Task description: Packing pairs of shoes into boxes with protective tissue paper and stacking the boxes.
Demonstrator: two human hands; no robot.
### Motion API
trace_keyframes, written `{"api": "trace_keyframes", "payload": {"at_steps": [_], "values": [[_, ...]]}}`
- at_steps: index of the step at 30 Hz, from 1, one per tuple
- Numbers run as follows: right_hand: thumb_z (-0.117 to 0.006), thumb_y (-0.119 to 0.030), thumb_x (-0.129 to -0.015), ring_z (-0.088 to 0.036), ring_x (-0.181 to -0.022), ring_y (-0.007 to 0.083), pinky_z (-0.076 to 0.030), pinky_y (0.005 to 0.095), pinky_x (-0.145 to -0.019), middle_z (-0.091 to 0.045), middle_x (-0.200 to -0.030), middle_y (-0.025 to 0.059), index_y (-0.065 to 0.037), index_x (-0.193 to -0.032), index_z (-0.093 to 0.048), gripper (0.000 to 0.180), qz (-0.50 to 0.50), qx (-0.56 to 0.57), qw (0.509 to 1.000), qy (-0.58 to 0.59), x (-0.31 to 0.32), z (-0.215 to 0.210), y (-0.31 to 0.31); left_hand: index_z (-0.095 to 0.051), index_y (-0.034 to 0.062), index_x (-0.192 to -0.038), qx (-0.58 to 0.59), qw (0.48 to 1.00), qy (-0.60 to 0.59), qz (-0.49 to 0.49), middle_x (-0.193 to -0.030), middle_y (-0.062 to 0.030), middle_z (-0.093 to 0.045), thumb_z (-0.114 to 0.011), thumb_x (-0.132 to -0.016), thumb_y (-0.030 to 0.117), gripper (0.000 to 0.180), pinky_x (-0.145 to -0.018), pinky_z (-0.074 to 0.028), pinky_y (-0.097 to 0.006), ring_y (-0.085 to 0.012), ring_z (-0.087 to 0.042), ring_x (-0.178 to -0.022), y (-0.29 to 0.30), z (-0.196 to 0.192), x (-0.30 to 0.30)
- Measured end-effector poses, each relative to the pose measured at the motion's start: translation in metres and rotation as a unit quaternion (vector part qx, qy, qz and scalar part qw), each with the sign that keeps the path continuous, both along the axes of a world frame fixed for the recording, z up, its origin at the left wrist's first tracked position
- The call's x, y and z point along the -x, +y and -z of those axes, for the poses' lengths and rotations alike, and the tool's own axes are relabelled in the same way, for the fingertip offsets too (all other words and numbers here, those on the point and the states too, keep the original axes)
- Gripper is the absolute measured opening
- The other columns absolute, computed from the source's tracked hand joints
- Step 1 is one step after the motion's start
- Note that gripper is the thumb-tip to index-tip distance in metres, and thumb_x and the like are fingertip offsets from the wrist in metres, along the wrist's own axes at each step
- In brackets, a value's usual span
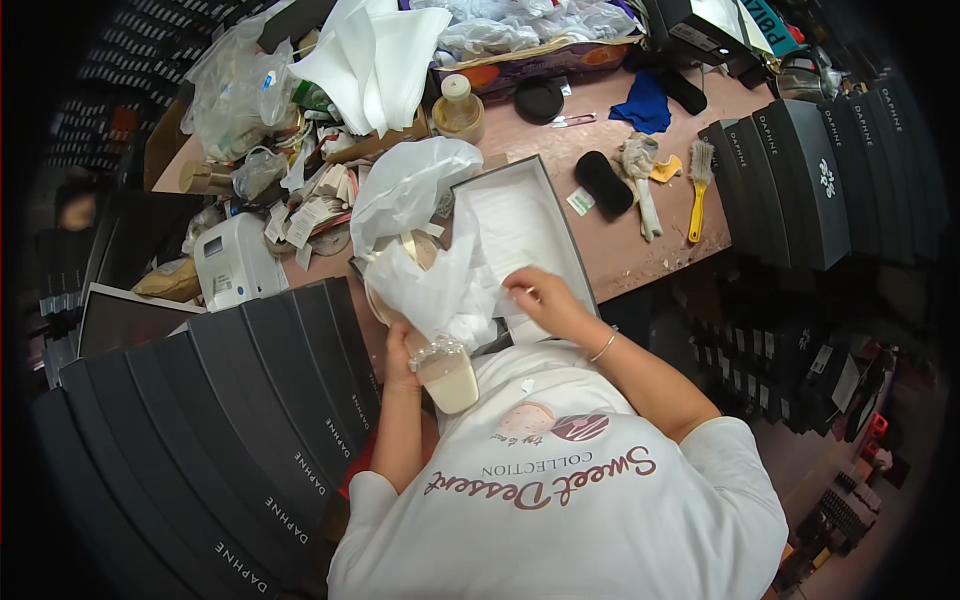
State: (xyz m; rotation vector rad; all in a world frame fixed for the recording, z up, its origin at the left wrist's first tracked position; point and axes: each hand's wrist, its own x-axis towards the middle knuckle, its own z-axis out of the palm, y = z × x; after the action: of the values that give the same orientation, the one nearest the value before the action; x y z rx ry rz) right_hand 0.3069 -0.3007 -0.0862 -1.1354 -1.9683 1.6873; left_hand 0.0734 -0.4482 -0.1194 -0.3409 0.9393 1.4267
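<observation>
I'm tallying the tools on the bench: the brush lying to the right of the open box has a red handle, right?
Not quite. In the head view the brush lies on the bench to the right of the open box, as you say, but its handle is yellow, not red.

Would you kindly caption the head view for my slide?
Left hand holds a cream shoe while right hand handles white tissue paper over an open box.
</observation>
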Motion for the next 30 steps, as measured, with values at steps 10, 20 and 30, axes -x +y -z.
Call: {"api": "trace_keyframes", "payload": {"at_steps": [10,20,30], "values": [[-0.069,-0.02,-0.081,-0.018,-0.142,0.0382,-0.028,0.0448,-0.111,-0.022,-0.152,0.0173,-0.017,-0.145,-0.034,0.073,-0.187,-0.28,0.883,-0.329,-0.005,0.076,0.003,-0.058,0.0012,-0.113,-0.036,0.996,0.044,-0.07,-0.1,-0.0081,-0.064,-0.051,-0.087,0.025,0.036,-0.072,-0.056,-0.04,-0.0236,-0.064,-0.084,0.008,-0.006,0.024],[-0.074,-0.026,-0.08,-0.034,-0.134,0.0392,-0.029,0.0414,-0.11,-0.03,-0.147,0.0244,-0.004,-0.147,-0.024,0.086,0.008,0.074,0.991,0.113,0.018,-0.04,0.017,-0.056,-0.0001,-0.117,-0.12,0.992,0.001,-0.027,-0.104,-0.0113,-0.063,-0.05,-0.087,0.026,0.04,-0.077,-0.056,-0.043,-0.0241,-0.064,-0.089,0.009,-0.027,0.025],[-0.063,-0.01,-0.079,-0.061,-0.092,0.0401,-0.05,0.0424,-0.08,-0.061,-0.098,0.0244,0.006,-0.12,-0.048,0.046,0.001,-0.222,0.971,-0.093,-0.013,0.021,0.046,-0.052,-0.0005,-0.119,-0.135,0.983,0.079,0.098,-0.109,-0.0128,-0.06,-0.052,-0.087,0.021,0.038,-0.088,-0.052,-0.04,-0.0256,-0.062,-0.1,0.058,-0.045,-0.046]]}}
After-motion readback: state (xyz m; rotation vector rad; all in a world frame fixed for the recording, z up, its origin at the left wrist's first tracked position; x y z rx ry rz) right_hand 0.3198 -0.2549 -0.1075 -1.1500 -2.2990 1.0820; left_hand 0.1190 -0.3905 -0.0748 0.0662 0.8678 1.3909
